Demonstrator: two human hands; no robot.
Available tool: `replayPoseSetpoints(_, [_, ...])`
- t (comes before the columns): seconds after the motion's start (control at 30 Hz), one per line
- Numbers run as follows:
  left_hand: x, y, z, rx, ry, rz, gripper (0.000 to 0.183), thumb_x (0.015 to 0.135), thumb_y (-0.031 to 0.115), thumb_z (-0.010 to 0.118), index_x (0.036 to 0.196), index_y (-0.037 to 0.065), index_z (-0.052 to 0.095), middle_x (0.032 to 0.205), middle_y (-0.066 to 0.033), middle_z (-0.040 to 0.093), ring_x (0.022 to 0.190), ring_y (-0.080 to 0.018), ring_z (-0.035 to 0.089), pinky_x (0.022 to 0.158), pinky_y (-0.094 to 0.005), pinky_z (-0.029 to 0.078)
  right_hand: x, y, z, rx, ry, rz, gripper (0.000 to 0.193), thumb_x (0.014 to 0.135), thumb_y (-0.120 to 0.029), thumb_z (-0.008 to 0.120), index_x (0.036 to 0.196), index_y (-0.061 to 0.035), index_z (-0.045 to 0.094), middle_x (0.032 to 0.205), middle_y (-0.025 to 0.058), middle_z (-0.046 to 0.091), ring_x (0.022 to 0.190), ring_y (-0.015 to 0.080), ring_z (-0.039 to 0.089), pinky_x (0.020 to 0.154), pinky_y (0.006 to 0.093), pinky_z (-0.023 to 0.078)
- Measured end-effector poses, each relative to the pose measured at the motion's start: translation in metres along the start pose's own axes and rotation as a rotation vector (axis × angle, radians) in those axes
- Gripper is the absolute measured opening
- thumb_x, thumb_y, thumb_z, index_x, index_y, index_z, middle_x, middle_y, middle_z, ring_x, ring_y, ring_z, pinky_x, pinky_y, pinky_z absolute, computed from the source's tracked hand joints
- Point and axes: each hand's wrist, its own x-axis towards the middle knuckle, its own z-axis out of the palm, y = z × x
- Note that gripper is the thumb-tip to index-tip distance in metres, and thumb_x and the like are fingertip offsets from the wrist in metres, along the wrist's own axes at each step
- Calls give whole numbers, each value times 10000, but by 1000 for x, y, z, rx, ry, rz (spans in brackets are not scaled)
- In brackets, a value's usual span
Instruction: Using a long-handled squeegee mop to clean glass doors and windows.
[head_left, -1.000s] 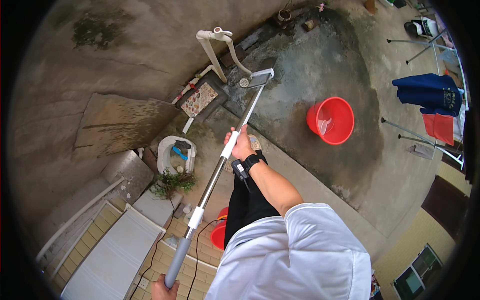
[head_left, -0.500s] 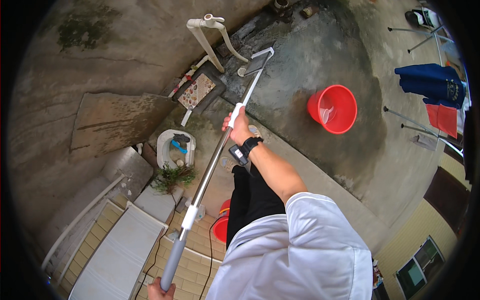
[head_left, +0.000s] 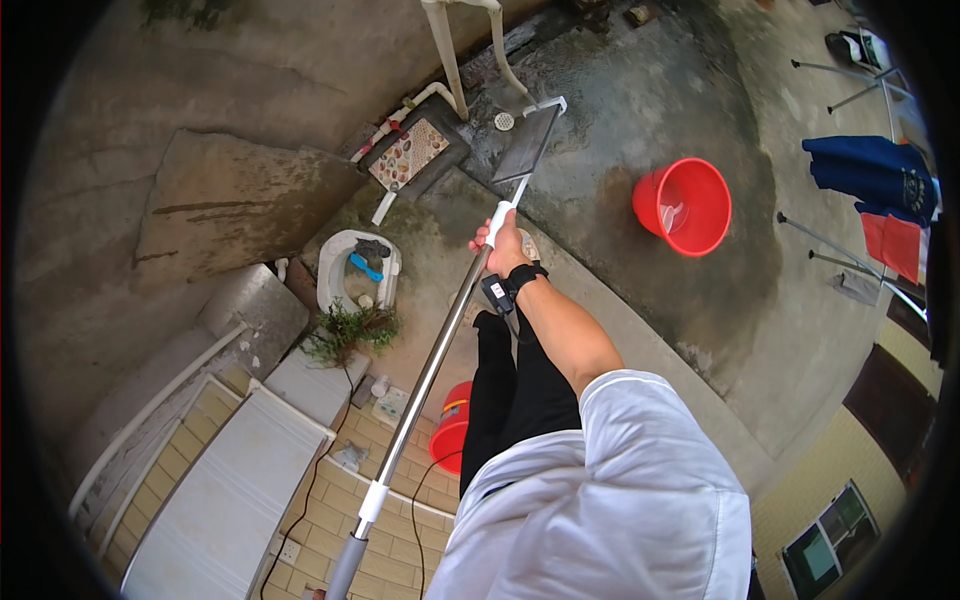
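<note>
A long flat mop runs slantwise from the lower edge to the far wet floor. Its metal pole ends in a dark rectangular head with a white end piece, held out by the floor drain. My right hand, with a black device strapped at the wrist, is closed around the white sleeve of the pole just below the head. Of my left hand only a sliver shows at the lower edge, against the grey grip; its fingers are mostly cut off.
A red bucket with something pale inside stands on the wet concrete to the right. Pipes rise by the wall. A white basin and a plant lie left, another red bucket near my legs, a drying rack with clothes far right.
The view has shifted slightly. My right hand and the mop have moved a little right, and the mop head's flat face shows more broadly. My left hand has sunk mostly out of the picture.
</note>
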Motion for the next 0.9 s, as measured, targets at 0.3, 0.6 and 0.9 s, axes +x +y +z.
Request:
replayPoseSetpoints(0.3, [36, 43, 24, -44, 91, 114, 291, 899, 256, 688, 989, -20, 664, 671, -270, 636, 639, -455, 660, 509, -498, 498, -50, 79, 15, 6, -86, 37, 649, 958, -736, 288, 879, -123, 486, 608, 21, 456, 495, 211, 450, 676, 465, 531])
replayPoseSetpoints(0.6, [69, 127, 9, 101, 147, 105, 362, 910, 348, 668, 1033, 9, 694, 693, -252, 655, 627, -427, 665, 514, -505, 514, -112, 126, 29, 63, -68, 196, 679, 920, -779, 316, 875, -117, 462, 602, 71, 468, 515, 243, 465, 627, 457, 509])
replayPoseSetpoints(0.9, [42, 182, -12, 118, 202, 146, 330, 912, 327, 671, 990, 6, 676, 671, -252, 641, 620, -431, 654, 508, -503, 501, -78, 51, 22, 166, -123, 133, 537, 1007, -623, 344, 924, -115, 496, 691, 62, 507, 563, 230, 477, 541, 410, 422])
